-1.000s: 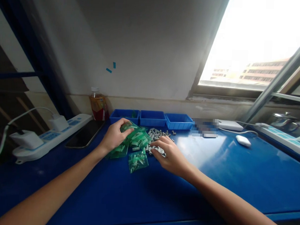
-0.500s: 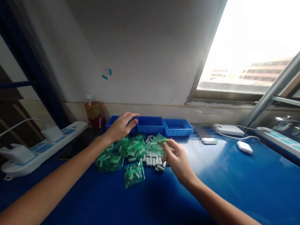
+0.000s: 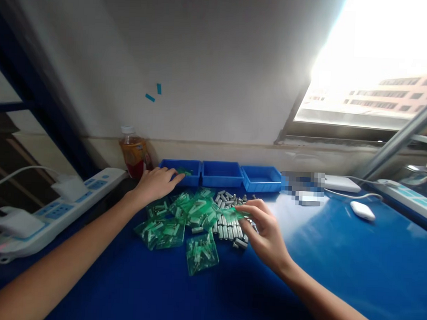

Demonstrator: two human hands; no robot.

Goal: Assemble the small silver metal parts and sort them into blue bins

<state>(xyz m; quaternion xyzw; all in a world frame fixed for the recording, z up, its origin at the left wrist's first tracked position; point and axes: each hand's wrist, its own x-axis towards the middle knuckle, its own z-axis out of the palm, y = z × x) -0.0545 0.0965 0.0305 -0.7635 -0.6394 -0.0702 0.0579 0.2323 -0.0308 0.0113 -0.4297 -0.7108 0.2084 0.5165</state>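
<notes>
My right hand [image 3: 265,233] pinches a green see-through plastic bag [image 3: 228,214] between thumb and fingers, over rows of short metal cylinders [image 3: 228,232]. My left hand [image 3: 158,183] is at the front of the left blue bin [image 3: 194,179], thumb stretched out and fingers partly hidden; nothing shows in it. Inside that bin lies a bit of green plastic [image 3: 184,171]. Between the hands is a heap of filled green bags [image 3: 197,209] with pale and metallic small parts inside. One filled green bag [image 3: 201,255] lies apart, closer to me.
A middle blue bin [image 3: 222,181] and a right blue bin [image 3: 264,186] stand along the wall. To the left are a drink bottle [image 3: 134,154] and a power strip [image 3: 61,207] with plugs. White devices [image 3: 362,210] and a cable lie on the right of the blue table [image 3: 353,274].
My left hand has moved left and down, towards the left bin's front. The bag in my right hand is lower and flatter over the cylinders. The view has shifted slightly.
</notes>
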